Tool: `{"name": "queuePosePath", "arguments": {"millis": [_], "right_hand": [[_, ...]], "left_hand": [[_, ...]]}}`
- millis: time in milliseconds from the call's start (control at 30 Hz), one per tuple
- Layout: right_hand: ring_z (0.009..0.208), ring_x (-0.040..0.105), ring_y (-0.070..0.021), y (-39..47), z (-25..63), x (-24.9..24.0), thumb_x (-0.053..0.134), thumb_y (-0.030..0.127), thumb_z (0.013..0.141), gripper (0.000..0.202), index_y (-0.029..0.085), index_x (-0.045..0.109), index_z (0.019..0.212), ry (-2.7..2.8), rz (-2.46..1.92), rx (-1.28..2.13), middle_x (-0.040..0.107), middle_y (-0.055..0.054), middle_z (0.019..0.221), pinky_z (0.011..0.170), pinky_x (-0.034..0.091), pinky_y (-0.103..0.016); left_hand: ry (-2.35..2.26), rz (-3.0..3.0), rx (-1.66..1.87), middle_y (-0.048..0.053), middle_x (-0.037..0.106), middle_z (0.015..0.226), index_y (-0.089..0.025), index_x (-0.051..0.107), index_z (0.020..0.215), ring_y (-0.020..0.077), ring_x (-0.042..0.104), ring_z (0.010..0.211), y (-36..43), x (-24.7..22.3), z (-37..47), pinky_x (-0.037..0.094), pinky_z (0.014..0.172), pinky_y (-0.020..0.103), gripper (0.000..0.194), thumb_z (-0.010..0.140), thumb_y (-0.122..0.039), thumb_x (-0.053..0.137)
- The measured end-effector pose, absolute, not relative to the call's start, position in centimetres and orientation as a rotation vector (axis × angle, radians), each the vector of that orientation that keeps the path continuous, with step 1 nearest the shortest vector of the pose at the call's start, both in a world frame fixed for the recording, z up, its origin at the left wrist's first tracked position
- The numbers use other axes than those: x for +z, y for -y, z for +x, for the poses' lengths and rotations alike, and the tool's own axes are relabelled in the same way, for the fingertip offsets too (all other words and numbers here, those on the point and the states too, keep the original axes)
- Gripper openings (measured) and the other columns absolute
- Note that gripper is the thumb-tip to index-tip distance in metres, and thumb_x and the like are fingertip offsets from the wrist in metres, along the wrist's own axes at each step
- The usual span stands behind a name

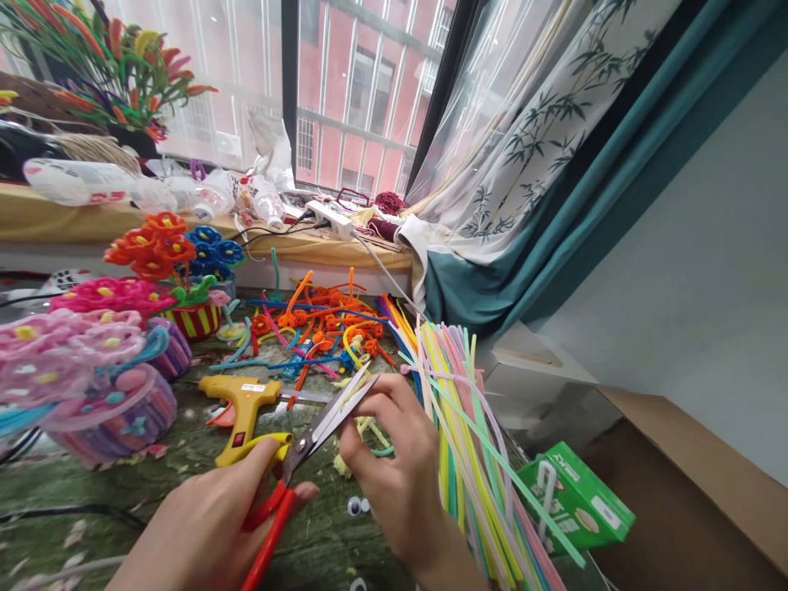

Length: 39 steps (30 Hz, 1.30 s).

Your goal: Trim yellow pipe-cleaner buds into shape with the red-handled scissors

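My left hand (215,513) grips a pair of scissors (320,423) by the red handles, and the blades point up and to the right, slightly parted. Close against the blades, my right hand (397,460) is closed in a pinch. A small pale yellow bit shows by its fingertips, too small to name. Pale yellow pipe cleaner pieces (371,428) lie just beneath that hand. A yellow glue gun (246,410) rests on the table behind the scissors. Googly eyes (354,506) lie on the table below my hands.
Pastel pipe cleaners (461,427) lie bundled on the right, beside a green box (579,497) and an open cardboard carton (707,468). Orange pipe cleaner pieces (332,308) are heaped at the back. Pipe cleaner flower pots (116,419) stand left; a power strip (329,217) sits on the windowsill.
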State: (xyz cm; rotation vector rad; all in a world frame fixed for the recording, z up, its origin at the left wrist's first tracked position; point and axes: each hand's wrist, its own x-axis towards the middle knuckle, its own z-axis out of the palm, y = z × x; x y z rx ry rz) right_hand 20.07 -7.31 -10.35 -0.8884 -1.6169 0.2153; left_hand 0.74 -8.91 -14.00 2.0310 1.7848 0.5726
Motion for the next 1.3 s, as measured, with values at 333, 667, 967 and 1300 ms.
{"name": "queuePosePath", "arguments": {"millis": [333,667,967,1300], "right_hand": [[0.078,0.073,-0.0156,7.2,19.8,-10.9,0.06,0.002,0.086,0.021,0.019,0.067,0.076,1.589,-0.839,0.135,0.073,-0.003,0.085,0.073,0.057,-0.024],[0.079,0.074,-0.0183,7.0,19.9,-11.3,0.059,0.003,0.089,0.021,0.019,0.067,0.077,1.614,-0.866,0.026,0.074,-0.006,0.086,0.073,0.059,-0.027],[0.081,0.075,-0.0172,7.1,20.0,-11.2,0.059,0.002,0.091,0.022,0.019,0.067,0.079,1.63,-0.859,0.018,0.075,-0.006,0.088,0.077,0.059,-0.024],[0.082,0.078,-0.0155,6.7,20.3,-11.0,0.058,0.002,0.094,0.022,0.017,0.07,0.084,1.609,-0.809,-0.063,0.077,-0.008,0.089,0.08,0.061,-0.021]], "left_hand": [[-1.764,1.979,0.76,0.001,0.07,0.052,-0.032,0.058,0.063,0.0276,0.068,0.047,8.5,-14.2,1.2,0.055,0.054,0.036,0.047,0.076,-0.076,0.048],[-1.775,2.019,0.726,0.003,0.07,0.05,-0.031,0.063,0.063,0.0288,0.067,0.045,8.5,-14.3,0.9,0.056,0.053,0.039,0.07,0.075,-0.095,0.037],[-1.699,2.068,0.806,-0.001,0.063,0.043,-0.03,0.059,0.058,0.0225,0.06,0.038,8.4,-14.3,0.7,0.048,0.045,0.031,0.062,0.079,-0.087,0.044],[-1.663,2.171,0.866,-0.004,0.059,0.041,-0.029,0.06,0.061,0.0183,0.053,0.035,8.3,-15.3,-0.2,0.043,0.042,0.027,0.06,0.086,-0.082,0.049]]}}
